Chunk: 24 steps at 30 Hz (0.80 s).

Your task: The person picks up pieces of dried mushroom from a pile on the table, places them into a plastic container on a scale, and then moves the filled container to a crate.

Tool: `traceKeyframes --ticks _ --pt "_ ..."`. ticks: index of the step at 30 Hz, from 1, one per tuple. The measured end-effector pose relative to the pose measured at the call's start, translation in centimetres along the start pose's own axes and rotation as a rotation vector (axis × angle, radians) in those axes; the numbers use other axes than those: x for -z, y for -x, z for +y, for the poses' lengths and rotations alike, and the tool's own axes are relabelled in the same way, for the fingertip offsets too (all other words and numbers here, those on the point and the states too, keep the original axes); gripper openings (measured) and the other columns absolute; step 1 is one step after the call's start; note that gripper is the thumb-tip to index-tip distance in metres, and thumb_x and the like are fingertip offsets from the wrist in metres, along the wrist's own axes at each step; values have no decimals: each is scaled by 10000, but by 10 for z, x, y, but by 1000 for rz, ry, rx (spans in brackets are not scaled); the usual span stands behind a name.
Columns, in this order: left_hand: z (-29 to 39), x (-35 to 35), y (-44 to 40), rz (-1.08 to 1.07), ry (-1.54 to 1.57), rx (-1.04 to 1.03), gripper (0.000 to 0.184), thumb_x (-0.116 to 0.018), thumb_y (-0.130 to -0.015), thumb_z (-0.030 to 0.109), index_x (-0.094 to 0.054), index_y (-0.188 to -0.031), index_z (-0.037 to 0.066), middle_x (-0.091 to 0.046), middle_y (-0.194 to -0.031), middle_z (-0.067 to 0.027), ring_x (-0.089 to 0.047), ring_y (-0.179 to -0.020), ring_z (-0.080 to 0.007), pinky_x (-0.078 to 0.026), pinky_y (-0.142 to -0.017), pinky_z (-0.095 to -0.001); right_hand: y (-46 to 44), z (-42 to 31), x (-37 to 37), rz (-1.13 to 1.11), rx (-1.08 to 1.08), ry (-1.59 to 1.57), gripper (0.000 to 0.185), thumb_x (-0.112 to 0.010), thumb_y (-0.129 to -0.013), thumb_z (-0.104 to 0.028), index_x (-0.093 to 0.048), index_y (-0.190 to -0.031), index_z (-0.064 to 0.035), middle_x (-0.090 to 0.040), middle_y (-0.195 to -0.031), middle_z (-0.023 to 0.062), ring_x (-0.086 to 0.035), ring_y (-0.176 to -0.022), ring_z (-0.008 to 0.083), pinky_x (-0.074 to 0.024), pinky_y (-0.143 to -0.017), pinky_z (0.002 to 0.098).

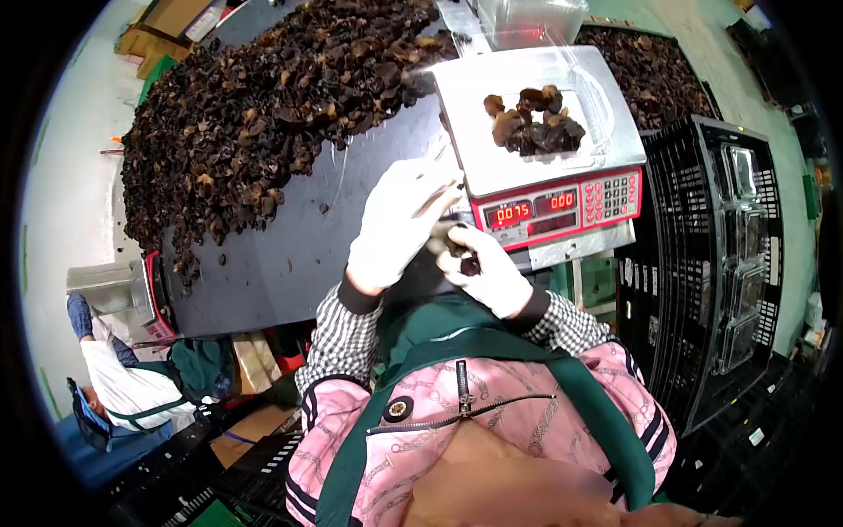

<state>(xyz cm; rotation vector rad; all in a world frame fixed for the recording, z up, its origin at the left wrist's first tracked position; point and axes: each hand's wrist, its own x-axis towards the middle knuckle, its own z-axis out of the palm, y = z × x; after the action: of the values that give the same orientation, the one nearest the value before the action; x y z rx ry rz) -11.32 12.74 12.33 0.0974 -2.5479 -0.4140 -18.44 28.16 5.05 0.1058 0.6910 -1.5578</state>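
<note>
My left hand (395, 220), in a white glove, is left of the scale's front corner with its fingers stretched out. A tiny dark bit shows by its fingertips. Just below and to the right, my gloved right hand (492, 274) curls around dark wood ear mushroom pieces (471, 264). The red-fronted scale (544, 230) stands beyond both hands, its lit displays reading 0.075 and 0.00. On its metal plate sits a clear plastic tray (599, 110) with several wood ear mushrooms (549, 134) in it.
A large heap of wood ear mushrooms (263, 114) covers much of the dark table (290, 263). Black crates (654, 263) with clear plastic trays (746, 263) stand at the right. Clear containers (531, 19) are behind the scale. Another person's white sleeve (127, 373) is at lower left, near a second scale (156, 299).
</note>
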Motion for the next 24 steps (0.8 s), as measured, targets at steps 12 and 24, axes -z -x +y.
traceKeyframes --ticks 12,24 --pt "-2 -95 -125 -244 -58 -369 152 -617 -847 215 -733 -858 118 -649 -786 -127 -675 -859 -306 -545 -716 -427 22 -199 6 534 1290 1055 172 -581 -1034 -134 -674 -1118 -16 -675 -961 2 -516 -725 48 -427 -636 206" --pt "-13 -102 -119 97 333 -168 120 -635 -809 53 -710 -890 101 -683 -866 -123 -660 -867 -322 -527 -776 -423 -9 -214 38 403 1231 1138 263 -543 -1053 -167 -685 -1187 10 -717 -1095 81 -648 -994 156 -510 -903 304"
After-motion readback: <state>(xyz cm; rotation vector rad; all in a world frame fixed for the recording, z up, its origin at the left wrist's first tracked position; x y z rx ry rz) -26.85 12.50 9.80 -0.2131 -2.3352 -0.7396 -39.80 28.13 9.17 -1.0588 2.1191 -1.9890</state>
